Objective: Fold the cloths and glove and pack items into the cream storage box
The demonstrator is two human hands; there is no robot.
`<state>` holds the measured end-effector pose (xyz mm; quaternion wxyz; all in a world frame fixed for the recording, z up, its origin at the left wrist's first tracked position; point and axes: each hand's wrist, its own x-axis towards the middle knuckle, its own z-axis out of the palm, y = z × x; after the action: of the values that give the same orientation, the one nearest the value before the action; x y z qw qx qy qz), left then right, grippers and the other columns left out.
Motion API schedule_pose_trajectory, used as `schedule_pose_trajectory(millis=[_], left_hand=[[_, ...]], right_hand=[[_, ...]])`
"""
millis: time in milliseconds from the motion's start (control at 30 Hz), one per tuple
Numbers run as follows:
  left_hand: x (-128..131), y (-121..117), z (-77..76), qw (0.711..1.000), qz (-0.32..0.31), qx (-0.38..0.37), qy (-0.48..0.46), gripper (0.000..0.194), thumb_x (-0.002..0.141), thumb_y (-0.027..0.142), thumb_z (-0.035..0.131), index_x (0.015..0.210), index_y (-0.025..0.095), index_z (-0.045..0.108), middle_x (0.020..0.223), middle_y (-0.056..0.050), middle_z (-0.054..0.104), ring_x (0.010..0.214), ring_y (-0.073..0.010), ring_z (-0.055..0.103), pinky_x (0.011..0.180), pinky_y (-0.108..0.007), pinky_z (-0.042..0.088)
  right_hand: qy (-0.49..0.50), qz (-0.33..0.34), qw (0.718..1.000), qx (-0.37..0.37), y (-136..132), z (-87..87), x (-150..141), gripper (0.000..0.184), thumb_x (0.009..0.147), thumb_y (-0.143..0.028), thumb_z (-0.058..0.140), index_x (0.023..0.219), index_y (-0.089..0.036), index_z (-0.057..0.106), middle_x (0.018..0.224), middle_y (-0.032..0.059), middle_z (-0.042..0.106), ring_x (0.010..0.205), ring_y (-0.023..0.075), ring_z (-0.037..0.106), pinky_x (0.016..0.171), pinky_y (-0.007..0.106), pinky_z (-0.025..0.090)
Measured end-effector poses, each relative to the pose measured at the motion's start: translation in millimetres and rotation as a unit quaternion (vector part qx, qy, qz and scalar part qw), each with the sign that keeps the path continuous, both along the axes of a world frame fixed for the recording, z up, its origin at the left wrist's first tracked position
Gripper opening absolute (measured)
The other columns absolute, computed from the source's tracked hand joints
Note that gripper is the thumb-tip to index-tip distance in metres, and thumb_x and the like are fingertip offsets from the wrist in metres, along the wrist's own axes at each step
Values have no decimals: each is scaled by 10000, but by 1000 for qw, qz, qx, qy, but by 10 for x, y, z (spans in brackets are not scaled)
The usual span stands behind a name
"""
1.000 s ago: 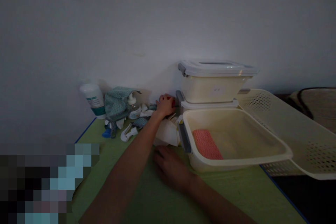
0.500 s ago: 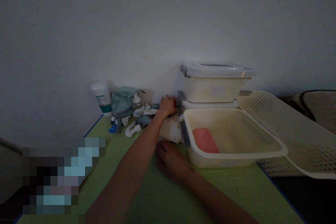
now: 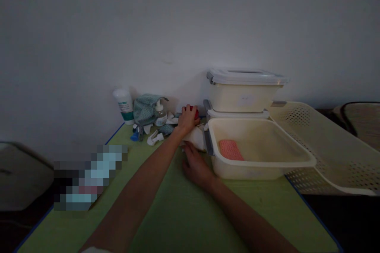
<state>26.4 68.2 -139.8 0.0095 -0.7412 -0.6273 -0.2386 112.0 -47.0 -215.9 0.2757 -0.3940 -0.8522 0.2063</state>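
Observation:
My left hand (image 3: 187, 118) reaches to the back of the table, its fingers curled over a red object (image 3: 196, 113) that is mostly hidden by them. Closer to me, my right hand (image 3: 197, 168) has its fingers bent at the near edge of a cream, cloth-like item (image 3: 196, 137). That item lies under my left wrist and against the open cream tub (image 3: 261, 170). Left of my left hand are a clear pump bottle (image 3: 161, 116), a grey-green mesh cloth (image 3: 145, 108) and a white clip-like piece (image 3: 154, 137).
A pink sponge (image 3: 230, 150) lies in the open tub. Behind it stands a lidded box (image 3: 243, 97), stacked on another lid. A white perforated basket (image 3: 323, 142) is at the right. A white and green tube (image 3: 124, 106) stands at the back left corner of the green table (image 3: 166, 213).
The view has shifted slightly, moving the left-side items right in the picture. My right hand has moved forward to the cream item's edge. More of the red object shows under my left hand.

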Motion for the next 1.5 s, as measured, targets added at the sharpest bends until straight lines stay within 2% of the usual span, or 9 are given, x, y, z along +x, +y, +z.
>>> schedule_pose_trajectory(millis=[300, 467, 567, 767, 900, 1000, 1133, 1267, 1500], left_hand=[[-181, -294, 338, 964, -27, 206, -165, 398, 875, 319, 439, 1235, 154, 397, 1234, -126, 423, 1160, -238, 427, 982, -355, 368], [-347, -458, 111, 954, -93, 195, -208, 332, 860, 316, 428, 1141, 145, 472, 1117, -111, 506, 1083, -223, 476, 986, -359, 361], [-414, -562, -101, 923, -121, 194, -309, 325, 847, 382, 442, 1081, 163, 497, 1064, -93, 543, 1043, -218, 501, 978, -364, 366], [-491, -831, -433, 872, -50, 179, -453, 371, 897, 496, 272, 1012, 202, 467, 997, -65, 552, 948, -185, 547, 876, -335, 438], [-522, -1032, -519, 798, 11, 157, -582, 386, 856, 561, 356, 973, 215, 479, 990, -54, 545, 940, -187, 546, 855, -338, 447], [-535, -1193, -549, 776, 10, 151, -613, 392, 840, 574, 391, 1001, 224, 465, 1032, -49, 528, 949, -177, 541, 849, -329, 447], [-530, -1397, -613, 785, 16, 143, -602, 371, 837, 554, 411, 1015, 230, 421, 1043, -43, 502, 946, -166, 528, 854, -324, 437], [-484, -1524, -659, 802, 8, 91, -590, 380, 783, 484, 526, 1020, 219, 392, 1044, -51, 497, 950, -172, 532, 863, -339, 444], [-493, -1612, -678, 806, -88, -51, -584, 799, 559, 288, 780, 1202, 205, 312, 1184, -100, 498, 1058, -233, 541, 919, -411, 454]], right_hand=[[13, 11, 1000, -8, 15, -36, 8, 601, 764, -82, 436, 1353, -96, 316, 1433, 187, 311, 1358, 232, 256, 1104, 451, 251], [31, 16, 999, 5, 38, -54, 8, 584, 755, -78, 447, 1327, -123, 341, 1401, 168, 358, 1333, 235, 305, 1096, 451, 269], [50, 12, 999, 12, 50, -58, 5, 575, 771, -116, 478, 1321, -126, 307, 1352, 186, 404, 1282, 251, 379, 1063, 466, 316], [90, 12, 996, 24, -29, 0, 10, 455, 847, -287, 495, 1249, -163, 320, 1246, 178, 481, 1176, 255, 478, 984, 475, 389], [103, 33, 994, 21, -108, 54, 17, 386, 840, -330, 517, 1170, -179, 384, 1179, 157, 528, 1101, 256, 522, 942, 459, 413], [122, 25, 992, 7, -129, 79, 27, 278, 855, -351, 478, 1070, -181, 430, 1081, 143, 574, 1017, 258, 558, 890, 455, 434], [141, 21, 990, -15, -119, 93, 34, 257, 875, -397, 420, 1015, -181, 425, 1033, 134, 596, 929, 241, 585, 840, 436, 457], [231, 42, 965, -117, -113, 97, 22, 376, 855, -459, 442, 1109, -190, 372, 1176, 129, 550, 1040, 211, 558, 931, 400, 424], [303, 48, 930, -202, -123, 171, 32, 600, 727, -491, 603, 1207, -185, 413, 1279, 112, 501, 1200, 235, 454, 1058, 398, 311]])
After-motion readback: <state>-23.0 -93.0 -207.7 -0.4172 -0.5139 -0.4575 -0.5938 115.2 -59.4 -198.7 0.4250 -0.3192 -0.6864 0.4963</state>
